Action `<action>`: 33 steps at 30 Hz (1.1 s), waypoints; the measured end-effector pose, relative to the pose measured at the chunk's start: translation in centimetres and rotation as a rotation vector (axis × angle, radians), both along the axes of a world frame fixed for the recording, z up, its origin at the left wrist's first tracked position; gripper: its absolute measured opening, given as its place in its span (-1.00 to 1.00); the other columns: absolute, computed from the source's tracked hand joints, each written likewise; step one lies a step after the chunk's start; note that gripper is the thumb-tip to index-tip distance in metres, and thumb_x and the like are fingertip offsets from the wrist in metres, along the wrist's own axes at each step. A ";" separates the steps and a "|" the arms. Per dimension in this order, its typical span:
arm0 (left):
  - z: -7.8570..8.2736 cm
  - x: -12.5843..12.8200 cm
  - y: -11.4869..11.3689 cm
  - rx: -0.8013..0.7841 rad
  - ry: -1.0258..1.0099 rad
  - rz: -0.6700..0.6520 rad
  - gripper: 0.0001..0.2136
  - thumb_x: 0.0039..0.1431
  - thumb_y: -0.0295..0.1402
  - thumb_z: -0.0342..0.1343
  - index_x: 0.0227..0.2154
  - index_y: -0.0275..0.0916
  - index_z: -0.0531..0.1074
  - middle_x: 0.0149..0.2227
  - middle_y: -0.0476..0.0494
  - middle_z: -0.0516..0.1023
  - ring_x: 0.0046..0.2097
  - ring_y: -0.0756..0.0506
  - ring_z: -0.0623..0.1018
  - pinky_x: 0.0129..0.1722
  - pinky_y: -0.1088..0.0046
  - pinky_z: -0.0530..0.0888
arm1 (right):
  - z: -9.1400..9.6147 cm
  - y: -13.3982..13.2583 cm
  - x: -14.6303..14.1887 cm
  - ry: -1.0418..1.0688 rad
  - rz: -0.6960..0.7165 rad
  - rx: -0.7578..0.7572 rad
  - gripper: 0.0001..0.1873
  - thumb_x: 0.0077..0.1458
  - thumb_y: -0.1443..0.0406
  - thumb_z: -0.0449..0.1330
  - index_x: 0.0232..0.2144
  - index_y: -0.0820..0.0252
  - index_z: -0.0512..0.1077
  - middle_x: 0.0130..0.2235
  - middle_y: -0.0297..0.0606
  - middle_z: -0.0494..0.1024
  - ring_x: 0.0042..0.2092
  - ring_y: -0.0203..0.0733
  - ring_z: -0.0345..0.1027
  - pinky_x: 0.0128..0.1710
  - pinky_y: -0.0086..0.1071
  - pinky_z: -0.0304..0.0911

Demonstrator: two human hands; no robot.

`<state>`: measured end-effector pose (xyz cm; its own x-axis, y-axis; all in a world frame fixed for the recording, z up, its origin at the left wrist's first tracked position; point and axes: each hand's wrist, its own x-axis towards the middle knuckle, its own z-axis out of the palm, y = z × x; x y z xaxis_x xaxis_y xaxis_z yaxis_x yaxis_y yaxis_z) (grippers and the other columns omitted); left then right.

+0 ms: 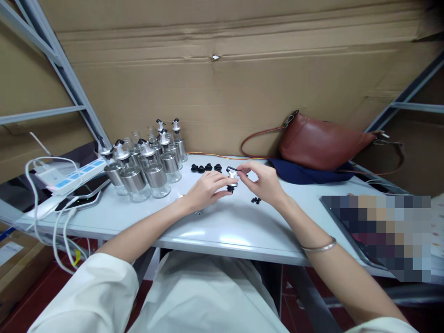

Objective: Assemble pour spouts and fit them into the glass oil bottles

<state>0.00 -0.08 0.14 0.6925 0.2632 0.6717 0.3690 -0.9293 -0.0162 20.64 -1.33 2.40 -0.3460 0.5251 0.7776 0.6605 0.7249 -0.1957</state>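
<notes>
My left hand [208,190] grips a bottle pour spout [232,180] above the table, its body silver and its ribbed stopper black. At the top of the spout, the fingers of my right hand [262,178] pinch a thin black spout cap [233,169]. Whether that cap is fastened to the spout I cannot tell. Behind my left hand lie several black stoppers [201,169] in a row. A few small black pieces [256,200] rest below my right hand. Part of a small silver piece [199,213] shows beneath my left wrist.
Several glass bottles with steel sleeves [133,182] stand at the left, some topped with spouts. Beside them are a white power strip [81,175] and cables. A brown leather bag [319,141] sits on dark blue cloth [305,175] at the back right. Cardboard [208,101] walls the rear.
</notes>
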 end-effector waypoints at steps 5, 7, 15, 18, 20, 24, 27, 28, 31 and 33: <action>0.1 0.0 0.0 -0.017 -0.019 0.015 -0.70 0.28 -0.22 -0.03 -0.01 -0.24 0.38 -0.16 -0.20 0.55 -0.09 -0.10 0.48 -0.08 0.33 0.36 | -0.1 0.0 0.0 0.011 0.010 -0.007 -0.88 0.14 0.32 0.04 -0.36 0.12 0.39 -0.41 -0.27 0.56 -0.38 -0.21 0.43 -0.29 -0.34 0.34; 0.0 -0.1 0.0 -0.021 -0.037 0.005 -0.69 0.29 -0.23 -0.03 0.00 -0.24 0.37 -0.15 -0.20 0.55 -0.08 -0.10 0.47 -0.06 0.33 0.35 | -0.1 0.0 0.0 0.017 0.017 0.007 -0.89 0.14 0.33 0.05 -0.35 0.12 0.38 -0.41 -0.27 0.56 -0.38 -0.22 0.44 -0.30 -0.35 0.34; 0.0 0.1 -0.1 0.026 -0.099 0.062 -0.71 0.27 -0.23 -0.01 -0.03 -0.21 0.38 -0.10 -0.24 0.44 -0.03 -0.13 0.42 0.00 0.25 0.37 | -0.1 0.0 0.0 0.034 0.030 0.010 -0.90 0.15 0.31 0.06 -0.34 0.13 0.38 -0.41 -0.28 0.57 -0.39 -0.22 0.45 -0.32 -0.38 0.34; -0.1 0.2 -0.2 0.029 -0.151 0.090 -0.74 0.25 -0.23 0.01 -0.05 -0.17 0.39 -0.05 -0.27 0.31 0.03 -0.16 0.39 0.01 0.20 0.41 | -0.1 0.0 -0.1 0.039 0.045 0.018 -0.90 0.16 0.32 0.07 -0.33 0.14 0.39 -0.41 -0.27 0.57 -0.39 -0.22 0.46 -0.35 -0.40 0.33; -0.1 0.2 -0.2 0.017 -0.159 0.084 -0.75 0.26 -0.25 0.00 -0.05 -0.15 0.38 0.02 -0.29 0.24 0.08 -0.17 0.36 0.03 0.16 0.41 | -0.1 -0.1 -0.1 0.042 0.043 0.025 -0.89 0.16 0.32 0.07 -0.33 0.15 0.40 -0.41 -0.27 0.57 -0.39 -0.23 0.46 -0.35 -0.40 0.33; -0.2 0.3 0.0 -0.016 -0.163 -0.003 -0.77 0.27 -0.32 -0.01 -0.03 -0.18 0.33 0.10 -0.32 0.17 0.06 -0.15 0.41 0.05 0.14 0.44 | -0.1 -0.1 -0.1 0.042 0.034 0.047 -0.90 0.15 0.34 0.08 -0.33 0.15 0.40 -0.41 -0.28 0.58 -0.40 -0.23 0.46 -0.34 -0.40 0.35; -0.3 0.3 0.1 -0.024 -0.183 -0.039 -0.76 0.27 -0.35 0.00 -0.02 -0.17 0.31 0.10 -0.30 0.20 0.01 -0.13 0.45 0.00 0.15 0.48 | -0.1 -0.1 -0.1 0.046 0.040 0.090 -0.92 0.14 0.34 0.09 -0.34 0.14 0.40 -0.42 -0.29 0.58 -0.41 -0.24 0.46 -0.37 -0.41 0.36; -0.3 0.3 0.1 -0.027 -0.188 -0.043 -0.76 0.26 -0.35 0.00 -0.01 -0.16 0.30 0.09 -0.30 0.20 -0.01 -0.12 0.46 -0.01 0.15 0.49 | -0.1 0.0 -0.1 0.050 0.050 0.113 -0.92 0.14 0.34 0.10 -0.34 0.15 0.40 -0.43 -0.29 0.58 -0.42 -0.24 0.46 -0.38 -0.41 0.36; -0.2 0.3 0.1 -0.043 -0.201 -0.061 -0.75 0.27 -0.38 0.00 0.00 -0.14 0.29 0.10 -0.29 0.20 -0.07 -0.08 0.48 -0.04 0.17 0.51 | 0.0 0.0 -0.1 0.055 0.069 0.157 -0.94 0.13 0.36 0.11 -0.34 0.15 0.40 -0.43 -0.29 0.58 -0.42 -0.25 0.47 -0.38 -0.42 0.37; -0.2 0.2 0.0 -0.050 -0.208 -0.076 -0.75 0.26 -0.40 0.00 0.00 -0.14 0.29 0.10 -0.28 0.19 -0.10 -0.06 0.49 -0.06 0.20 0.53 | 0.0 0.0 -0.1 0.051 0.066 0.164 -0.94 0.13 0.37 0.12 -0.34 0.15 0.40 -0.43 -0.29 0.58 -0.42 -0.24 0.47 -0.38 -0.41 0.37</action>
